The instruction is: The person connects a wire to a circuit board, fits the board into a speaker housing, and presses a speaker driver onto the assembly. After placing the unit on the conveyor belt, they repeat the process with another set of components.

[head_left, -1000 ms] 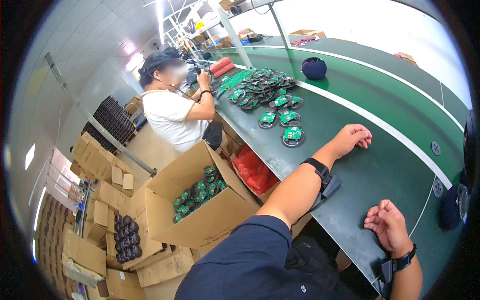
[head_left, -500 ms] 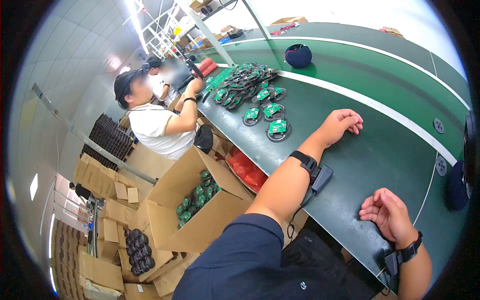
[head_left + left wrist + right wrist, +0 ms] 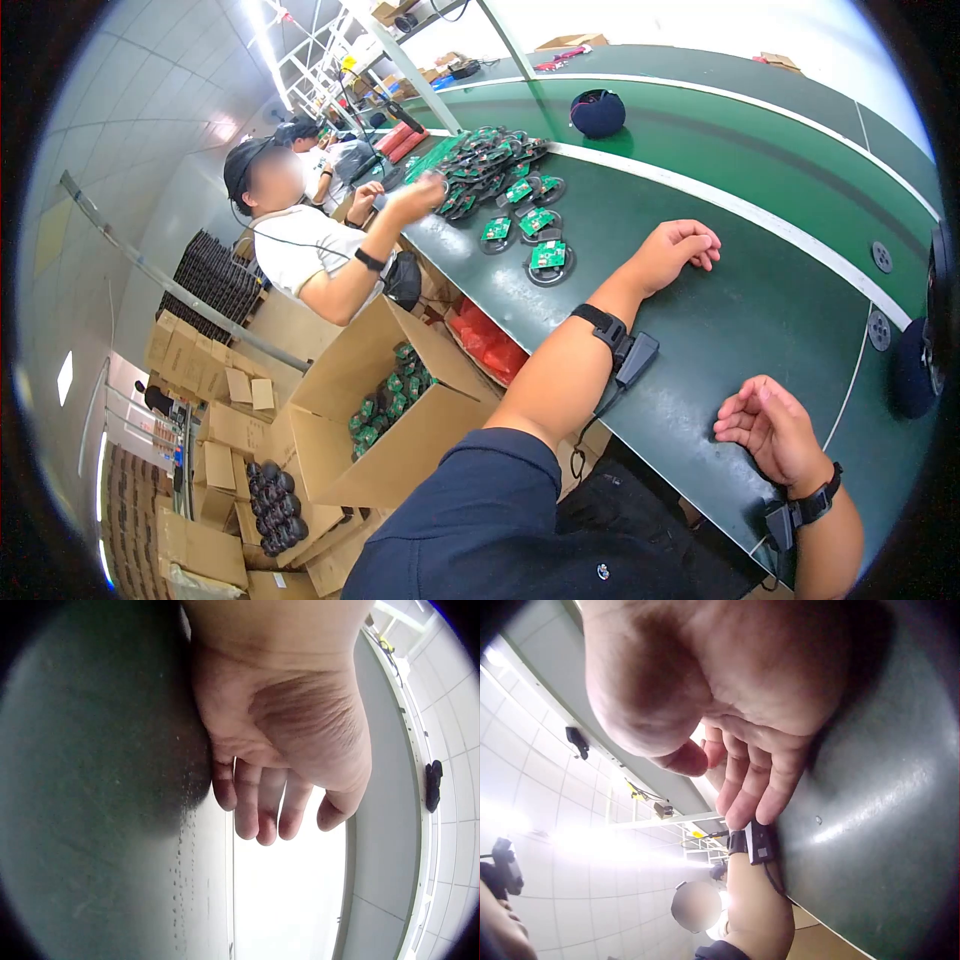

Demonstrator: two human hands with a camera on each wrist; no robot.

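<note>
My left hand [image 3: 674,254] rests on the dark green tabletop [image 3: 720,330] with loosely bent fingers and nothing in them. The left wrist view shows its palm [image 3: 300,727] side-on, the little-finger edge down against the surface. My right hand [image 3: 776,432] lies nearer the table's front edge, palm turned inward, fingers relaxed and holding nothing. Closest to the left hand are several round black rings with green circuit boards [image 3: 548,256]. Behind them is a large heap of the same parts [image 3: 490,165].
An open cardboard box [image 3: 400,440] with more green boards stands left of the table, beside red plastic [image 3: 485,340]. Another person [image 3: 310,245] works at the heap's far side. A dark round object [image 3: 598,114] sits on the green strip; another [image 3: 912,370] is at the right edge.
The head view has swung right, then settled. My hands stay in place on the table. The other person's arm has lowered from near the face to the heap.
</note>
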